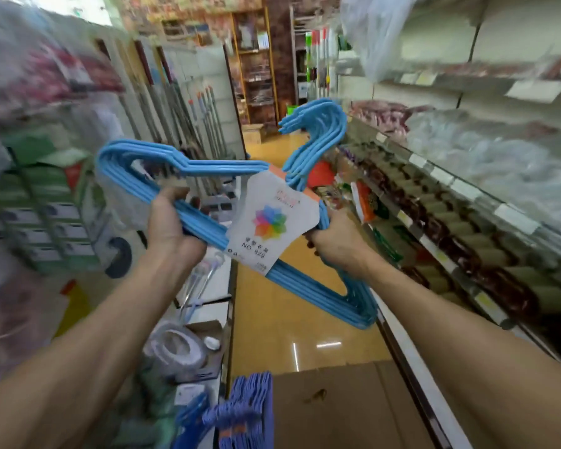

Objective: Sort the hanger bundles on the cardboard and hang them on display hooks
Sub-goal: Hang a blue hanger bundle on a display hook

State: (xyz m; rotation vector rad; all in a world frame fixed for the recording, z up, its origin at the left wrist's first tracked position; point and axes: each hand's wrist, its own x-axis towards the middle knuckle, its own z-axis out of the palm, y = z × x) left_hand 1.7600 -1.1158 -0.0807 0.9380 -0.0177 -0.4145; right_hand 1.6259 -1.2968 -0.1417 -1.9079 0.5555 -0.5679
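At 6 o'clock, nearest of all, a flat cardboard sheet (344,406) covers the floor with a purple-blue hanger bundle (250,413) at its left edge. Above it, the left hand (170,226) and right hand (336,239) each grip the light-blue hanger bundle (162,176), its hooks pointing to 1 o'clock. Its white label (269,222) shows a rainbow flower and "NO. 829"; the orange aisle floor (305,332) runs open between shelves toward 12 o'clock.

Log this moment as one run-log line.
left hand: grips light blue hanger bundle | right hand: grips it | hung: no
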